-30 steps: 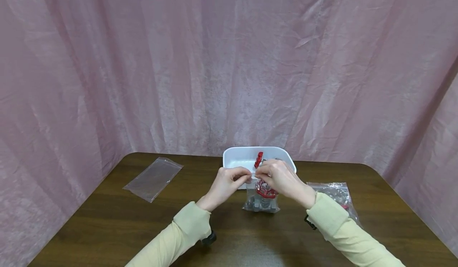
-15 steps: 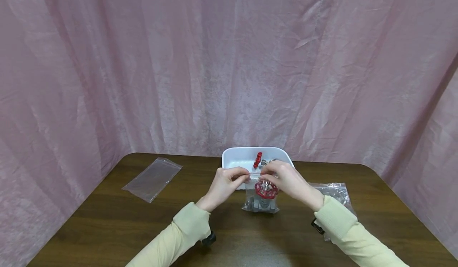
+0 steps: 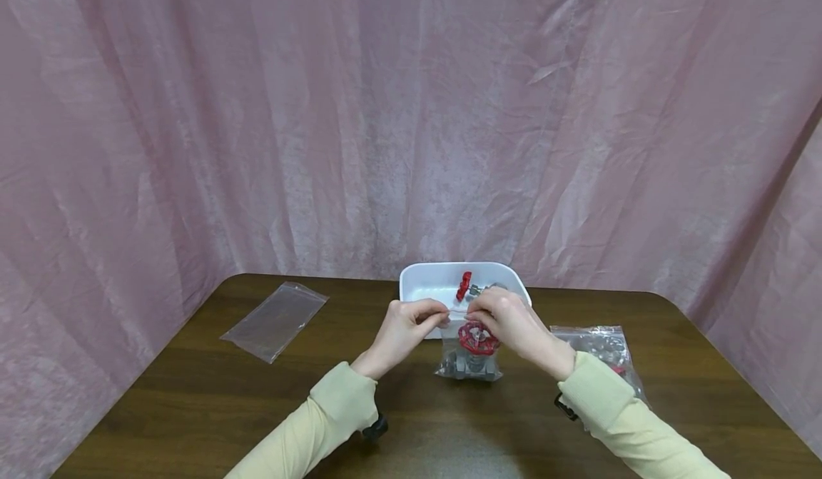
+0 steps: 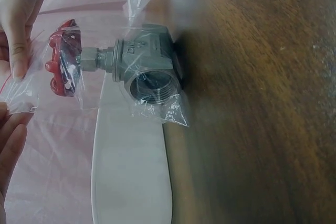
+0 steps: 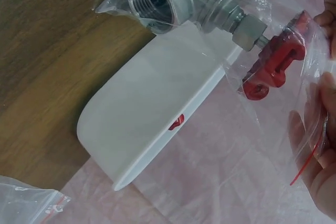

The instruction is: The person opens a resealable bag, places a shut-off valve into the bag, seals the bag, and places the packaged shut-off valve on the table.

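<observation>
We judge the work partway along on this grained wooden table [image 3: 193, 407]: beyond the fingers, a smooth white tray [image 3: 420, 279] bears a seemingly unbagged valve [image 3: 464, 288]; left of them lies a flat clear bag [image 3: 276, 320], right a filled bag [image 3: 600, 343]. Our left hand [image 3: 404, 330] and right hand [image 3: 514, 322] pinch the mouth of a glossy held bag [image 3: 451, 350]; below the fingers it encloses a threaded metal valve [image 4: 139, 59] with scalloped red handwheel [image 4: 64, 59]. Whether the thin red seal line [image 5: 305, 167] is closed, we cannot tell.

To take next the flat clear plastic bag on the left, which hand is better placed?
Probably the left hand: it is nearer, between that flat bag and the right hand. Both pinch a clear plastic bag holding a red-wheeled grey metal valve.
</observation>
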Demonstrator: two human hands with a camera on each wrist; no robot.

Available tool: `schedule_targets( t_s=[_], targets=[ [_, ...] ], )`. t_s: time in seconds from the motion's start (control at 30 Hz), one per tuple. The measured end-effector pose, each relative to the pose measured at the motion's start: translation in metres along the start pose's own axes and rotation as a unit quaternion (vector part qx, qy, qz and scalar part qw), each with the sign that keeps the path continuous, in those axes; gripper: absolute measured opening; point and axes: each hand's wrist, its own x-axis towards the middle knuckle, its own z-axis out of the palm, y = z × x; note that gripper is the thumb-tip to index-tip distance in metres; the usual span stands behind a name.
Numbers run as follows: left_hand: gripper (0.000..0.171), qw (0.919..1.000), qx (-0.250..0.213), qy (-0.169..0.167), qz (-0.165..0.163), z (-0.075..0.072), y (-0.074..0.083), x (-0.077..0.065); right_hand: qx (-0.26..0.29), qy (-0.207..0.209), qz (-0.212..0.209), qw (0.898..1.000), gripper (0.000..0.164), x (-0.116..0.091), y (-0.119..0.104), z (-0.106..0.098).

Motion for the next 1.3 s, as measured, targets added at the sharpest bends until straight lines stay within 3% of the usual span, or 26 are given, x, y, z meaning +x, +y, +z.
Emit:
schedule_targets(
  t_s=[0.17, 0.33, 0.57, 0.87, 1.3],
  targets=[
    [0.008, 1.0000, 0.005, -0.001, -0.001, -0.001, 0.000, -0.002, -0.010, 0.016, -0.005, 1.000, 0.015, 0.000, -0.001, 0.004],
    [0.008, 1.0000, 0.006, 0.003, 0.005, -0.002, 0.000, 0.000, 0.025, 0.009, 0.019, 0.999, 0.014, -0.002, 0.003, 0.003],
    [0.008, 1.0000, 0.006, 0.002, -0.005, 0.000, 0.001, 0.001, 0.057, 0.001, 0.011, 0.998, 0.014, -0.007, 0.008, -0.004],
    [0.010, 0.9998, -0.005, 0.001, -0.017, -0.009, 0.037, 0.005, 0.062, -0.002, 0.015, 0.998, 0.014, -0.012, 0.011, -0.009],
    [0.010, 0.9998, -0.014, 0.001, -0.017, -0.009, 0.040, 0.004, 0.042, 0.008, 0.013, 0.999, 0.016, -0.013, 0.010, -0.006]
  ],
)
